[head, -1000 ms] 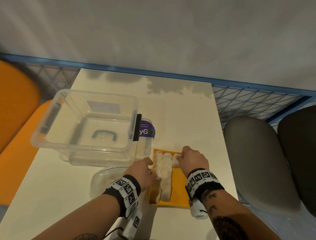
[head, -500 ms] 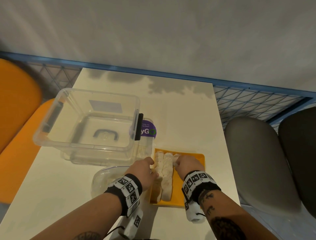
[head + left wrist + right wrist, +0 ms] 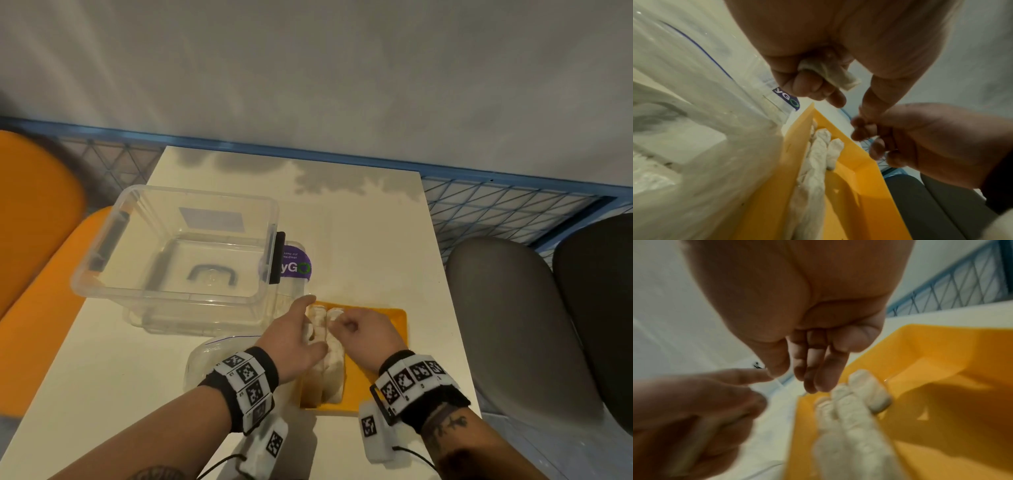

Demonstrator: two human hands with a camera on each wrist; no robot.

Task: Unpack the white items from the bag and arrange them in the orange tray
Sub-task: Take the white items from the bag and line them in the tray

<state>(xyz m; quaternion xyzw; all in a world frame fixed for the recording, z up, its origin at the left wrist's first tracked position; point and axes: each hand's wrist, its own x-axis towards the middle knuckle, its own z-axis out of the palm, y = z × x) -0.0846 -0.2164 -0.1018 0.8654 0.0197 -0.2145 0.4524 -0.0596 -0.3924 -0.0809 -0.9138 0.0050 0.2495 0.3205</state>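
my left hand [image 3: 818,68] grips a roll [image 3: 830,76] for the tray [image 3: 394,318] below | right hand [image 3: 363,332] empty, loosely curled, beside rows [image 3: 325,363]

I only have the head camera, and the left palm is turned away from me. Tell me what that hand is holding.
Observer: In the left wrist view, the left hand grips one white item under its curled fingers.
Operator: Check the right hand too.
Observer: In the right wrist view, the right hand holds nothing. Its fingers hang relaxed above the far end of the orange tray.
Operator: Report what lies beside the two long rows.
Observer: A single white piece lies against the long rows at their far end.
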